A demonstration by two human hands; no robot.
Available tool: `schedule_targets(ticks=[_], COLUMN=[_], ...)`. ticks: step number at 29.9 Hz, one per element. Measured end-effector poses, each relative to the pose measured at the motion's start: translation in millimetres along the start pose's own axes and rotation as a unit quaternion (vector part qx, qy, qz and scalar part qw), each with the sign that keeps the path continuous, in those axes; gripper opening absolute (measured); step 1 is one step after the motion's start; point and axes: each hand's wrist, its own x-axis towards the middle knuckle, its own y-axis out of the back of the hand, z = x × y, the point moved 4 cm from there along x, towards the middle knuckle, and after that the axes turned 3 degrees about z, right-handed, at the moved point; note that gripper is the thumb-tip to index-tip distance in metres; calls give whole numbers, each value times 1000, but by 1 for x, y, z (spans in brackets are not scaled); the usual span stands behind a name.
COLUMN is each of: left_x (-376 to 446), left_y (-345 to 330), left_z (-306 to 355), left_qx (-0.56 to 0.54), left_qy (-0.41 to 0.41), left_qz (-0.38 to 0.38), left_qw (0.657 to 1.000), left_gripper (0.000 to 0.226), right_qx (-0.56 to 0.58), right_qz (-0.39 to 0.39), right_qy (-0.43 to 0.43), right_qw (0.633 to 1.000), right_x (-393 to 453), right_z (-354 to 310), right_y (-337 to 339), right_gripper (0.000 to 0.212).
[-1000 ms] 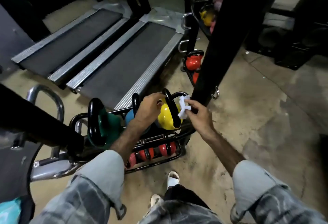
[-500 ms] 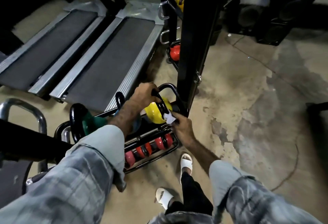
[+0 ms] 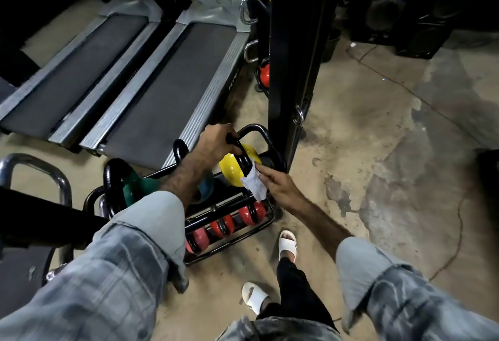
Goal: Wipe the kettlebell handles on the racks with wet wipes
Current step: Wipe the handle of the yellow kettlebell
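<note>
A yellow kettlebell [image 3: 231,170] with a black handle sits at the right end of a low black rack [image 3: 258,220]. My left hand [image 3: 216,140] grips the top of that handle. My right hand [image 3: 278,182] presses a crumpled white wet wipe [image 3: 255,182] against the lower part of the handle, by the yellow ball. A green kettlebell [image 3: 135,185] with a thick black handle stands at the rack's left end, and a blue one is mostly hidden behind my left forearm. Small red and pink kettlebells [image 3: 249,213] line the rack's lower tier.
Two treadmills [image 3: 172,78] lie behind the rack. A tall black post [image 3: 294,57] rises just right of it, with a red kettlebell [image 3: 264,71] on another rack behind. A chrome bar [image 3: 35,170] curves at the left. My feet in white sandals [image 3: 287,244] stand on stained concrete.
My right hand has slid the wipe down the yellow kettlebell's handle, from the top of the loop to its base. My left hand stays on the handle's top. The view shifted left.
</note>
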Motion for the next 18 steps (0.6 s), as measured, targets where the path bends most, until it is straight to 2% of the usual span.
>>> schedule_targets(ticks=[3,8,11,14,16,18], left_x=[-1,-3,-3,-3,-3,-3], left_y=[2,3,3,2,2,1], left_z=[3,5,4,4,4,4], left_qx=[3,-3,-5,-1,-3,-3], left_qy=[10,19,17,23,27,26], left_qz=[-2,2,4,5,2,-1], left_qw=[1000,1000,1000,1000,1000,1000], left_gripper=[41,41,40,42,43,42], right_qx=[37,73,77,8,18,47], right_qz=[66,97,135,200,199,158], right_qy=[12,29,38,79,93,61], right_qw=[997,992,987,976,975,985], right_x=[2,1,-2,-2,-1,-2], right_z=[-4,-8,-6,-4,-4,-6], right_y=[1,-10,-11,-8,-9,-12], right_gripper=[45,51,35,28,28,38])
